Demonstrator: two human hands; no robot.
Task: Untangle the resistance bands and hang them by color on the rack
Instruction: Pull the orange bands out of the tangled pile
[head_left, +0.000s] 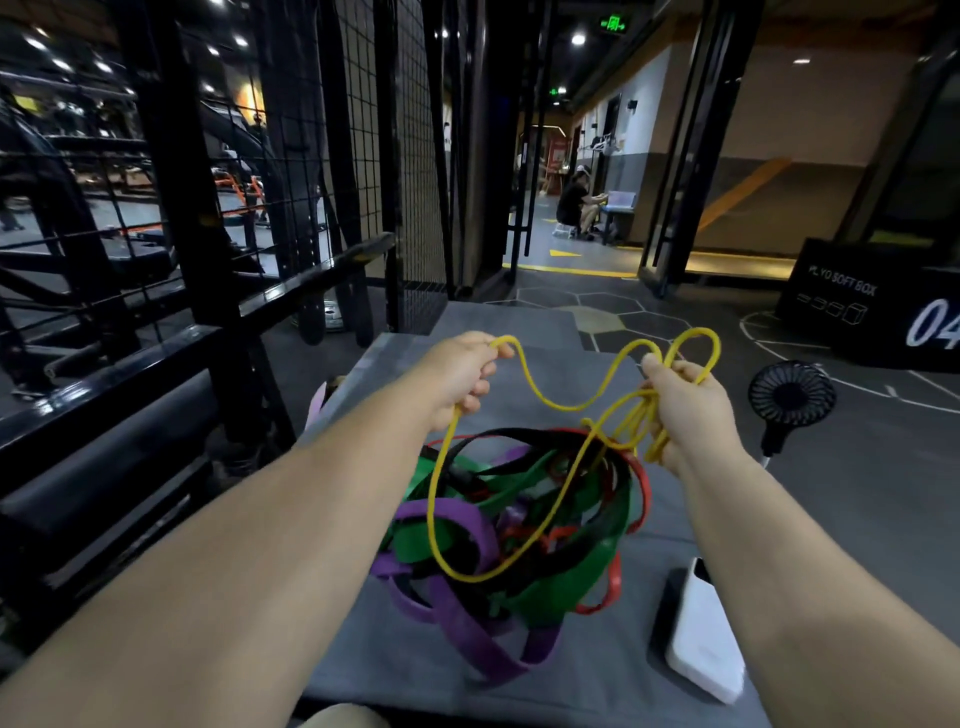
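A thin yellow band (558, 402) is stretched in loops between both hands above the pile. My left hand (465, 374) grips one end of it with curled fingers. My right hand (680, 400) holds a bunch of yellow loops, one loop arching above the fist. The band's lower loop hangs down into a tangled heap of green, purple, black and red bands (519, 540) lying on a grey padded bench (415, 670). The black metal rack (218, 260) with a wire grid stands to the left.
A white device on a black one (701, 629) lies on the bench's right side. A small black fan (789, 397) stands on the floor at right, a black plyo box (872, 306) beyond it. A person sits far down the corridor (574, 200).
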